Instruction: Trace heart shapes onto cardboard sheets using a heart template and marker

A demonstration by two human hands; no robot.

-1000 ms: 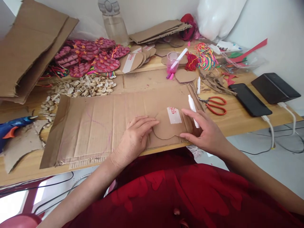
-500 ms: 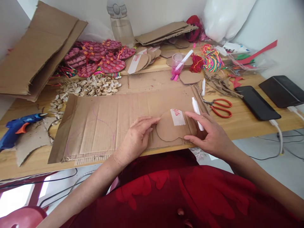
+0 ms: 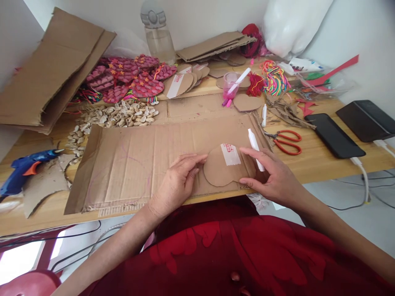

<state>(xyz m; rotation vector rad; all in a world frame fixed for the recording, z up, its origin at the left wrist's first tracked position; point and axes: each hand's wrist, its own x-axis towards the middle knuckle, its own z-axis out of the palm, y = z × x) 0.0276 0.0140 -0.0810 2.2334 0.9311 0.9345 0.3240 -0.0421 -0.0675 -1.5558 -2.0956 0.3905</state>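
Observation:
A heart-shaped cardboard cutout (image 3: pixel 217 169), with a strip of clear tape with red print on it, lies on a large cardboard sheet (image 3: pixel 173 144). My left hand (image 3: pixel 177 179) rests at the cutout's left edge, its fingers stretched out and the fingertips touching or nearly touching the edge. My right hand (image 3: pixel 271 170) holds the cutout's right side, with the thumb at the lower edge and the fingers at the upper edge. A white marker pen (image 3: pixel 255 149) lies on the sheet, partly behind the right hand's fingers. Faint curved pink lines show on the sheet's left part.
Orange-handled pliers or cutters (image 3: pixel 287 142) and a black phone (image 3: pixel 335 135) lie to the right. Peanut shells (image 3: pixel 123 115) are heaped behind the sheet. A blue glue gun (image 3: pixel 27 168) lies at left. Cardboard hearts (image 3: pixel 179 85), a pink cup (image 3: pixel 231 84) and a bottle (image 3: pixel 159 41) stand farther back.
The view has shifted slightly. Both hands and the heart cutout keep nearly the same places on the sheet.

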